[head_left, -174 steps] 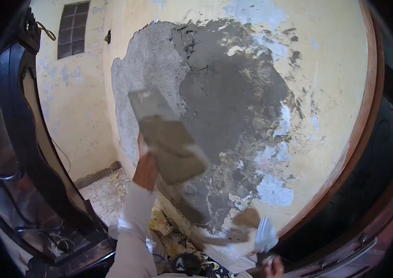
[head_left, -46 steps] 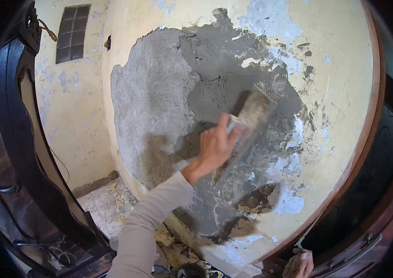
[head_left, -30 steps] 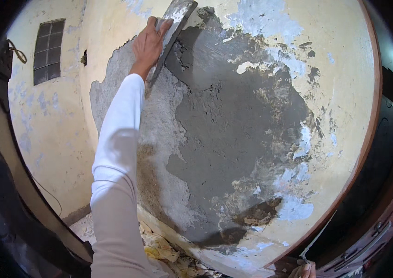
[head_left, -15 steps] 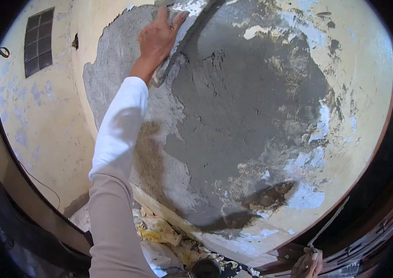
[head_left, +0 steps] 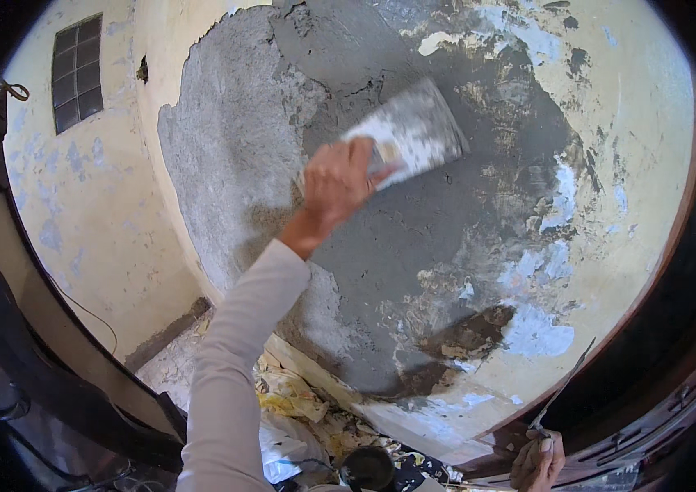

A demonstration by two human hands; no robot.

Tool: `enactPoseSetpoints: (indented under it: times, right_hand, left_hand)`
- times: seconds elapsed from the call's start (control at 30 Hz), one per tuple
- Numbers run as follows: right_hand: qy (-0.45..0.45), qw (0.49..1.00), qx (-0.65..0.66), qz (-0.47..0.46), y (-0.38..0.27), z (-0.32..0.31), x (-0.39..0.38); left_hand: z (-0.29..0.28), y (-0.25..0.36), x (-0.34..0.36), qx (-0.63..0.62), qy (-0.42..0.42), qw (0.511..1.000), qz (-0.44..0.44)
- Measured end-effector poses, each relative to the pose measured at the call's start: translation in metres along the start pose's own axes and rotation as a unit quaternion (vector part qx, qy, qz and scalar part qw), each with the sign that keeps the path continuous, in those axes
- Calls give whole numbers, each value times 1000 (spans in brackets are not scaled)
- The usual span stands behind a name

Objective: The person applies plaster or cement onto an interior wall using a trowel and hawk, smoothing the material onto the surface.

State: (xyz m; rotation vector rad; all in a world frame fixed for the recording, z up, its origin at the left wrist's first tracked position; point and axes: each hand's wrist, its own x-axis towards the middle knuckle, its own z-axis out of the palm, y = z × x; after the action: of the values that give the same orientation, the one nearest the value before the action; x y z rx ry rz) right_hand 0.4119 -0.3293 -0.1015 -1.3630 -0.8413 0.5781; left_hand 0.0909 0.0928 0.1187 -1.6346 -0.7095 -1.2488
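My left hand reaches up to the wall, its fingers closed around the handle of a rectangular plastering trowel. The trowel's face is smeared with pale plaster, and it lies over dark grey wet plaster near the middle of the patch. Lighter, rougher grey plaster spreads to its left. Low at the right, my right hand is closed on a thin-bladed tool, seen almost edge-on and pointing up and right. Its exact kind does not show.
Peeling cream paint borders the patch on the right. A dark bucket stands below, beside crumpled sheets and debris. Dark wooden furniture is at lower right, a dark-framed panel at left. A small block window is at upper left.
My left hand has brought the trowel down and to the right, from the top of the patch to its middle, turning its face into view. My right hand has barely moved.
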Motion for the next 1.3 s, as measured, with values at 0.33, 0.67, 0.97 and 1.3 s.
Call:
enactPoseSetpoints:
  times: [0.33,0.67,0.97,1.3]
  right_hand:
    - [5,999,35,3,15,-10,-3]
    - [-29,955,-125,-268,-158,49,65]
    - [58,725,-455,-514,-351,174,173]
    - [224,438,-560,-667,-519,261,231]
  left_hand:
    - [-23,105,-128,-114,-70,984,116]
    - [-68,167,-277,-335,-149,927,-80]
    - [-92,151,-307,-441,-131,727,-510]
    - [-99,114,-361,-663,93,151,-727]
